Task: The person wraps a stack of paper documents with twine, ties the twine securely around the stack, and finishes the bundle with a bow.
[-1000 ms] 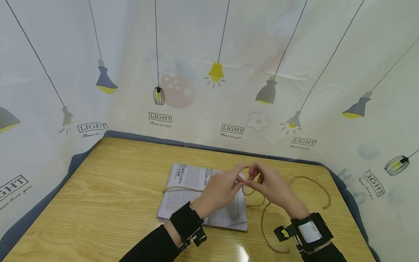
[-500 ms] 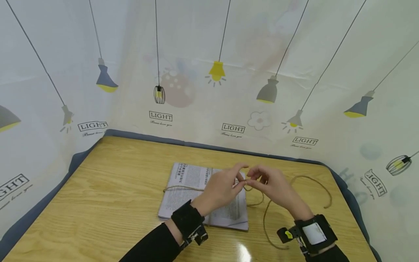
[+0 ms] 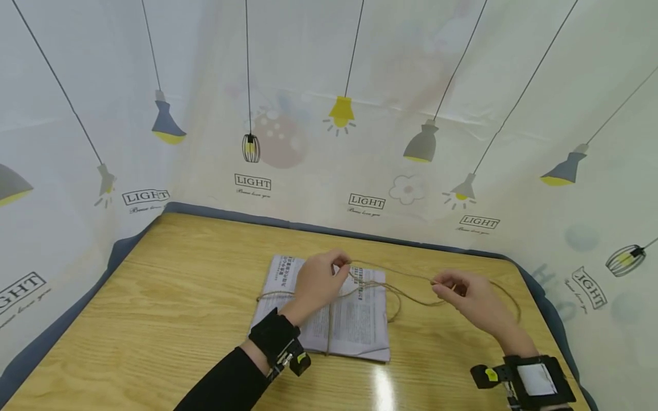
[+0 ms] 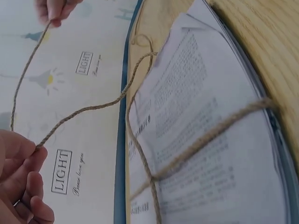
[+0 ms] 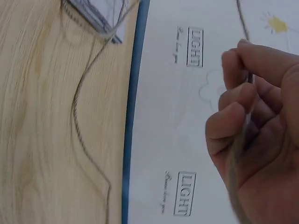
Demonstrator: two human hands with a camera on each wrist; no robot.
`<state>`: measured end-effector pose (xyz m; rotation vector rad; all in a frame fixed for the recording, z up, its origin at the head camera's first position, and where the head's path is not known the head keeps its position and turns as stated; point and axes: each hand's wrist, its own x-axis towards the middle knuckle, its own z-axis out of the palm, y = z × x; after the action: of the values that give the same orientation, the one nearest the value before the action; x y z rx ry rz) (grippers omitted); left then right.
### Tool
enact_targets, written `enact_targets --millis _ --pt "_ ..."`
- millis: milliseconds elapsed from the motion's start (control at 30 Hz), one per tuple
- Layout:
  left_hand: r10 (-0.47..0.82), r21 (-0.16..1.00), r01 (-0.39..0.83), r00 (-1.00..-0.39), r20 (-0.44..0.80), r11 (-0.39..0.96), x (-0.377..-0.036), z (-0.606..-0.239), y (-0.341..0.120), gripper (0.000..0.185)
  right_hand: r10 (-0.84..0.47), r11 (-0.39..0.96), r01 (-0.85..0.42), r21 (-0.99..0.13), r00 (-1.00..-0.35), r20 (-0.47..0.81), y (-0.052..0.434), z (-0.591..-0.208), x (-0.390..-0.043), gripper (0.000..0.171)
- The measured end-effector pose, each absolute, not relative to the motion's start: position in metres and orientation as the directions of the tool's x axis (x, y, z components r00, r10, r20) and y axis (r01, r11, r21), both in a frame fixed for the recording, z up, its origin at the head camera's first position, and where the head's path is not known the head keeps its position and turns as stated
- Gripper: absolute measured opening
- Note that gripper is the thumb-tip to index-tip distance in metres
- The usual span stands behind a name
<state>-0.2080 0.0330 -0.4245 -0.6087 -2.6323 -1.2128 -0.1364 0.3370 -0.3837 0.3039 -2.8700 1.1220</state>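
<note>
The newspapers [image 3: 360, 328] lay stacked mid-surface [image 3: 169, 331], string [image 4: 210, 136] crossed over them. The left hand [image 3: 319, 283] pinched the string between its fingers above the stack's far side; the right hand [image 3: 473, 299] had its fingers curled around another stretch, off to the right. Tying seemed to be in hand, the next move probably calling for a careful pass and pull. Boxed labels [image 3: 366, 201] on the far backdrop [image 3: 308, 45] read "LIGHT"; the newspapers' Chinese headline [image 3: 284, 277] was too small to read.
</note>
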Motion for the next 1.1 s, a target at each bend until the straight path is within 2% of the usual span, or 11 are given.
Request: enact_targets --millis 233,333,400,533,600,700,900,1100 --pt "0.205 0.707 0.361 -0.932 0.299 0.609 -0.216 -0.438 0.014 0.010 -0.053 0.705 -0.095 -0.703 -0.995 0.081 0.361 -0.384 -0.129 0.029" --pt "0.191 0.694 0.336 -0.941 0.280 0.637 -0.217 -0.441 0.009 0.010 -0.061 0.664 -0.107 -0.740 -0.994 0.089 0.364 -0.383 -0.128 0.031" --pt "0.186 0.693 0.322 -0.946 0.266 0.645 -0.218 -0.442 0.007 0.011 -0.100 0.572 -0.140 -0.808 -0.990 0.101 0.363 -0.381 -0.128 0.028" --pt "0.178 0.691 0.297 -0.954 0.240 0.659 -0.218 -0.444 0.004 0.014 -0.221 0.271 -0.234 -0.934 -0.959 0.176 0.356 -0.376 -0.129 0.018" --pt "0.175 0.685 0.286 -0.958 0.228 0.670 -0.218 -0.445 0.003 0.015 -0.279 0.126 -0.266 -0.956 -0.934 0.223 0.352 -0.372 -0.130 0.018" --pt "0.176 0.665 0.279 -0.960 0.220 0.693 -0.219 -0.448 0.002 0.014 -0.312 0.023 -0.269 -0.963 -0.917 0.249 0.344 -0.366 -0.131 0.020" --pt "0.235 0.630 0.306 -0.952 0.197 0.714 -0.219 -0.450 -0.001 0.014 -0.285 0.068 -0.248 -0.966 -0.933 0.219 0.325 -0.361 -0.138 0.015" --pt "0.329 0.628 0.385 -0.921 0.210 0.677 -0.215 -0.444 -0.003 0.025 -0.260 0.137 -0.223 -0.965 -0.948 0.182 0.307 -0.363 -0.147 0.016"
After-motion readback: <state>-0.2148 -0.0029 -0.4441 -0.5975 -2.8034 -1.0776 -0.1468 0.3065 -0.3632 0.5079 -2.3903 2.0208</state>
